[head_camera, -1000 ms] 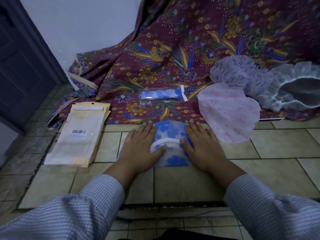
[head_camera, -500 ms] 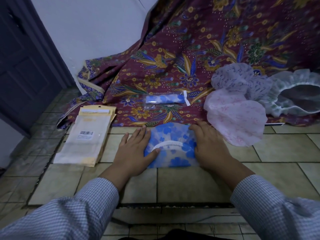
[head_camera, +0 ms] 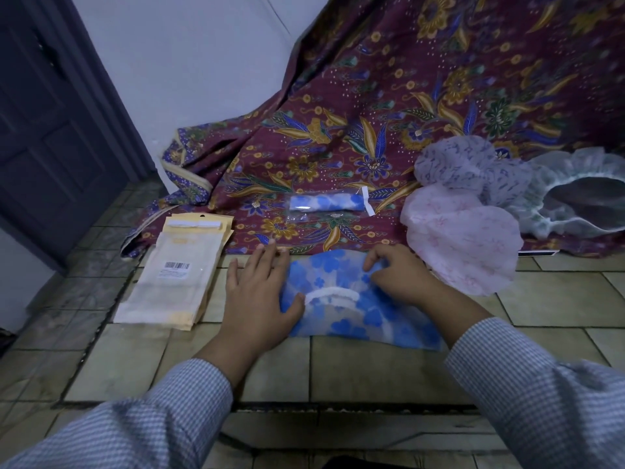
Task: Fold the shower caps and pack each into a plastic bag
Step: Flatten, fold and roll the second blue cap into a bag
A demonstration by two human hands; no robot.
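A blue flowered shower cap (head_camera: 351,309) lies partly folded on the tiled floor, its white elastic band showing in the middle. My left hand (head_camera: 258,292) rests flat on the cap's left edge, fingers spread. My right hand (head_camera: 399,274) pinches the cap's upper right edge between its fingers. A blue cap packed in a clear plastic bag (head_camera: 326,203) lies on the batik cloth just beyond. A stack of empty plastic bags (head_camera: 176,272) with yellow headers sits to the left.
A pink shower cap (head_camera: 463,242), a lilac one (head_camera: 463,164) and a white frilled one (head_camera: 581,194) lie at the right on the maroon batik cloth (head_camera: 372,130). A dark door (head_camera: 50,130) stands at the left. A floor gap (head_camera: 338,406) runs in front of me.
My right hand has curled from flat to pinching the cap's upper right edge. My left hand has slid left to the cap's edge. The cap lies wider.
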